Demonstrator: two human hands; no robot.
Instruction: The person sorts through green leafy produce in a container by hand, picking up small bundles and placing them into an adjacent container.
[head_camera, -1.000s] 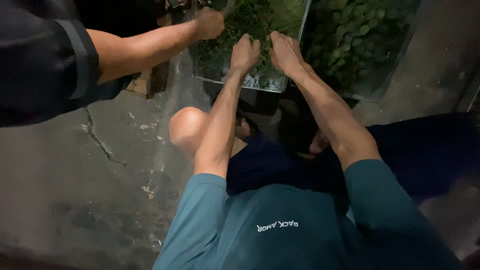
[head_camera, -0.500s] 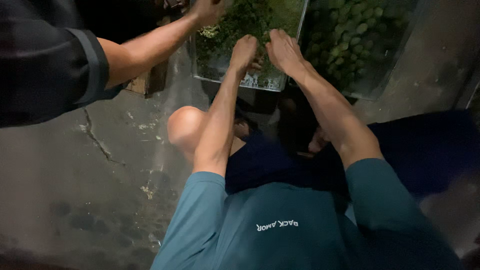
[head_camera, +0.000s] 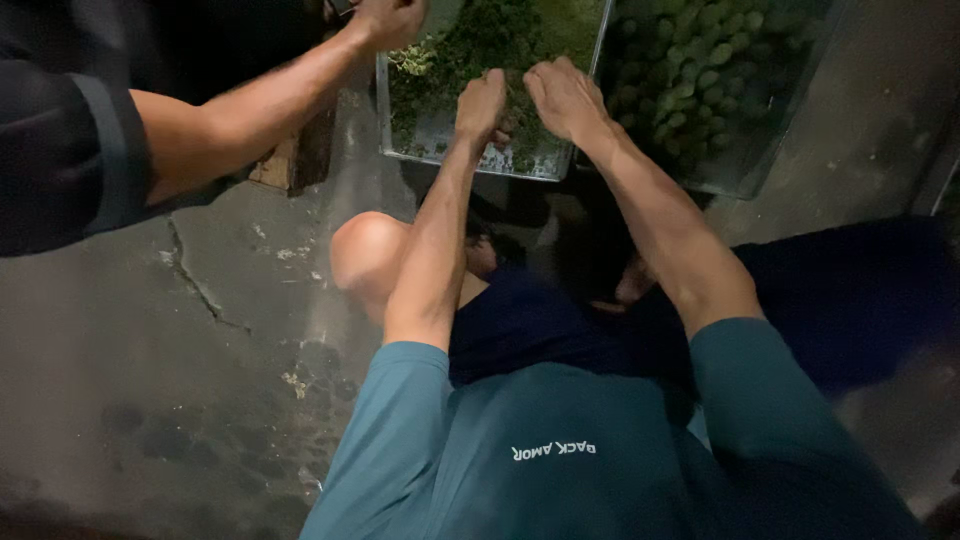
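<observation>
Both hands slid slightly left along the tray's near edge.
Left hand (head_camera: 480, 103) curled, right hand (head_camera: 565, 95) half open, both resting on greens (head_camera: 500, 40) in tray (head_camera: 440, 160) on floor (head_camera: 230, 330); grip unclear. Co-worker's hand (head_camera: 390, 20) fisted at tray corner.

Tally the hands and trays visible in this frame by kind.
Person's own hands: 2, the left hand and right hand, both on the greens
Co-worker's hand: 1
Metal tray plus second tray: 2
Total: 5
</observation>
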